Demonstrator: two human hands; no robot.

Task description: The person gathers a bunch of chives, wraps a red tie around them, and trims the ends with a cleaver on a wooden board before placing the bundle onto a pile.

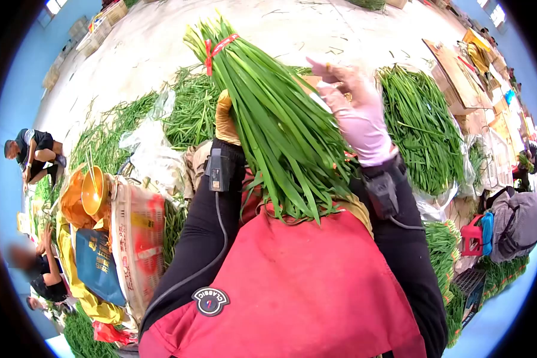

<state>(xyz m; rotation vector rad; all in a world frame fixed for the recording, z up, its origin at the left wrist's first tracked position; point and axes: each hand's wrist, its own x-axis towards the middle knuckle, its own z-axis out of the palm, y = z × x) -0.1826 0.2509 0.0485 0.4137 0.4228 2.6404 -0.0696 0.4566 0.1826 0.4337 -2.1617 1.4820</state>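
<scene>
A large bundle of long green leafy stalks [280, 113] lies slanting over my lap, its cut ends at the upper left. Near those ends a red tie [212, 53] with a small bow goes round it. My left hand [227, 119], in a yellowish glove, is wrapped round the bundle's left side; part of its fingers is hidden behind the leaves. On the bundle's right, my right hand [355, 110], in a pale pink glove, is raised with its fingers apart and somewhat blurred. Nothing shows in its grasp. The leaf tips spread over the red apron [292, 286].
Loose green stalks [191, 107] lie ahead, with another large pile [420, 125] on the right. At left stand a basket [137, 238] and an orange bowl [93, 191]. Several people sit at far left. A red stool [472, 237] is at right.
</scene>
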